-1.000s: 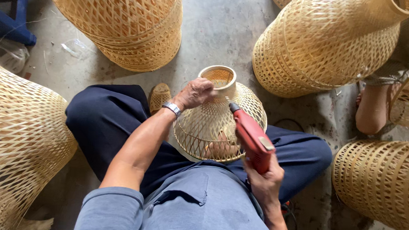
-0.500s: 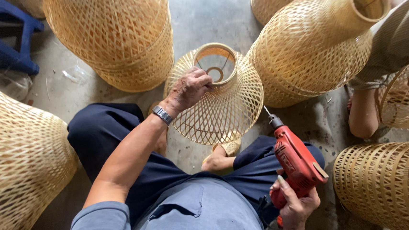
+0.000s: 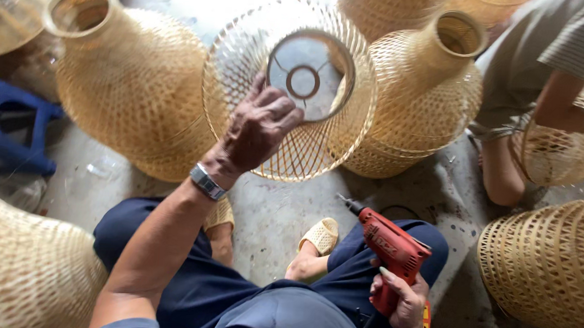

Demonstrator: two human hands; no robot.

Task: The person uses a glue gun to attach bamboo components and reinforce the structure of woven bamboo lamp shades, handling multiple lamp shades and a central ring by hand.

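— What has the left hand got?

— A woven bamboo lampshade, open-weave and pale. The hand's grip is clenched on the near side of its wall, fingers hooked over toward the round opening, and the shade is held up off the floor, tipped so its mouth faces the camera. Inside the mouth sits a small metal ring on thin spokes. A wristwatch sits on that arm.

— And the right hand?

— Low, beside the right knee, its grip closed round the handle of a red power drill. The bit points up and to the left, well apart from the lampshade. Whether a finger rests on the trigger I cannot tell; the handle hides it.

— Where is the person?

— Seated, in dark blue trousers, both feet in woven sandals on the concrete floor, directly below the raised shade.

— What stands around?

— More bamboo shades. A tall bottle-shaped one just left of the held shade, another with a narrow neck just right of it and seemingly touching it, though the overlap makes that hard to judge. A big one at the lower left, another lying at the right edge. A blue plastic stool at the far left. At the upper right another person sits, an arm resting on one more shade.
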